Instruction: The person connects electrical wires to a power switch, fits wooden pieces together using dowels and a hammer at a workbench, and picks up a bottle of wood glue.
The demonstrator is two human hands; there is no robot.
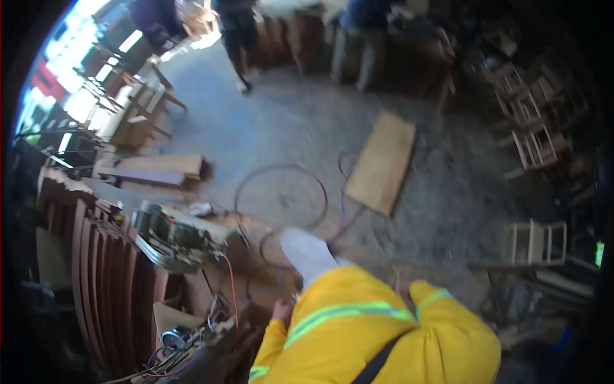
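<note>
My left hand (pixel 282 310) shows small and blurred at the end of a yellow sleeve, beside my body and near the cluttered bench; its fingers cannot be made out. Of my right hand (pixel 405 293), only a dim part shows beside the other yellow sleeve, with its fingers hidden. A light leg (pixel 306 251) extends ahead of the yellow jacket (pixel 352 307). On the floor in front, a wooden board (pixel 382 163) lies flat, with a looped hose (pixel 281 168) left of it.
People (pixel 361 38) stand at the back near a dark table. Wooden frames (pixel 534 144) are stacked at the right. A greenish machine (pixel 169 233) and curved brown wooden pieces (pixel 105 281) stand at the left. Planks (pixel 157 166) lie beyond them, and an orange cord (pixel 233 288) hangs nearby.
</note>
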